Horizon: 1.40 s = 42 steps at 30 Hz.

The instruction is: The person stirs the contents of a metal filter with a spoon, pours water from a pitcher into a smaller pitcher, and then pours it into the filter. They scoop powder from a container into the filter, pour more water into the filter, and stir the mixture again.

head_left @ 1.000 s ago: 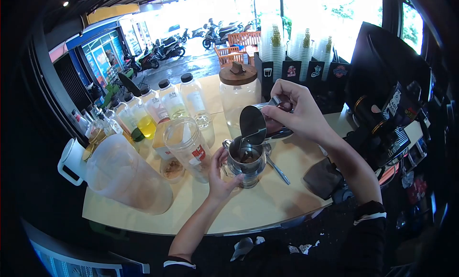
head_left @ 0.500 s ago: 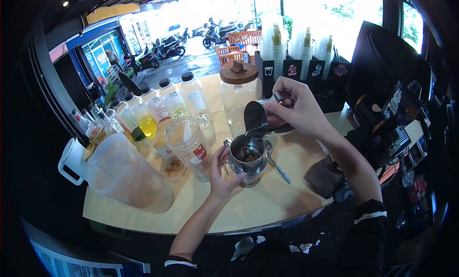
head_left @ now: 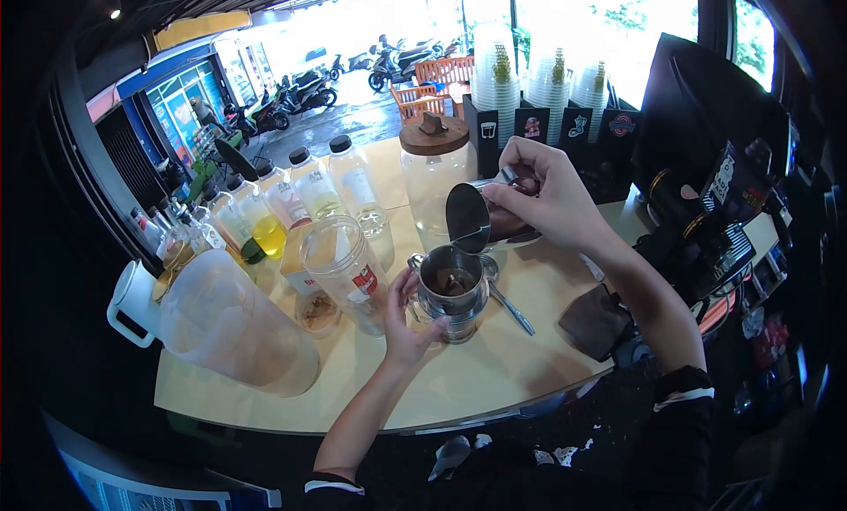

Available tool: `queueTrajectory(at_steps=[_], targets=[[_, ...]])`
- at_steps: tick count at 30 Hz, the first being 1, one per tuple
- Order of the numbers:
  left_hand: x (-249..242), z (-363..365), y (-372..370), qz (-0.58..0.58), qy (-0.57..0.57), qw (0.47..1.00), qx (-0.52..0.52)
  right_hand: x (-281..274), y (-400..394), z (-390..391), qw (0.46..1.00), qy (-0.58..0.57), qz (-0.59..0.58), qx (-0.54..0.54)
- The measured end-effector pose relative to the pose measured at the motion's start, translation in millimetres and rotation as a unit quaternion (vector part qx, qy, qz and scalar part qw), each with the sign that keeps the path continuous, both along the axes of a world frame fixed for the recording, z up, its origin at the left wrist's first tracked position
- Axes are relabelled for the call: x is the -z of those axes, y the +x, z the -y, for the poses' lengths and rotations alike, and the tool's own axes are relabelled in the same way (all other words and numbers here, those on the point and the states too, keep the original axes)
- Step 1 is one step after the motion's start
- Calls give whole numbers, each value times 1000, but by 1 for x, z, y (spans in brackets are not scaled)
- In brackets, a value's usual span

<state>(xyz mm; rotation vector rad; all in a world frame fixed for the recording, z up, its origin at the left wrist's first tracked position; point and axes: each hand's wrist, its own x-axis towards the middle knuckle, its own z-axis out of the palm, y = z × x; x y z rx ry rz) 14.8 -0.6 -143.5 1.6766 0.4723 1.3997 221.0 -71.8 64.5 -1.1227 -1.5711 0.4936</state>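
Observation:
My right hand [head_left: 549, 192] grips a metal pitcher [head_left: 468, 220] by its handle and holds it tilted to the left. Its spout is over a metal coffee dripper [head_left: 453, 286], and a thin stream seems to run down. Dark liquid shows inside the dripper, which sits upright on the table. My left hand [head_left: 411, 324] is wrapped round the dripper's left side, thumb in front; what stands beneath it is partly hidden. Just right of the dripper lies a spoon [head_left: 513, 310]. A clear plastic jar [head_left: 346, 268] with a red label stands left of my left hand.
Capped bottles [head_left: 357, 185] line the table's far left edge. A large frosted pitcher [head_left: 238, 321] leans at the left. Behind the dripper stands a wooden-lidded glass jar [head_left: 437, 180]. Cup stacks [head_left: 496, 79] rise at the back; a dark cloth [head_left: 595, 324] lies right.
The liquid in the dripper looks a little higher. Both hands and the tilted pitcher keep nearly the same position; the view has shifted slightly.

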Motion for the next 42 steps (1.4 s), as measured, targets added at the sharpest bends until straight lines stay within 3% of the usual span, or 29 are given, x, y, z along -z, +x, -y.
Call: queueTrajectory(at_steps=[5,8,18,20,27,29,36,38,42], targets=[[-1,1,0,5,0,1000,2,-1,0,0,997,27,74,13],[-1,0,0,3,4,1000,4,-4,-5,7,1000,11,28,-5],[0,0,0,8,3,1000,0,1,8,11,996,56,68,10],[0,0,0,-5,9,1000,-2,-3,5,17,1000,2,-9,-4],[0,0,0,2,6,1000,1,2,6,5,998,-15,-67,-15],[0,0,-1,1,2,1000,2,2,7,3,1000,1,12,0],[-2,1,-1,-5,5,1000,-1,8,-1,-10,1000,12,15,-7],[-1,1,-1,-3,1,1000,1,9,-1,-13,996,31,82,23],[-2,1,-1,1,6,1000,4,10,-7,-15,998,23,52,3]])
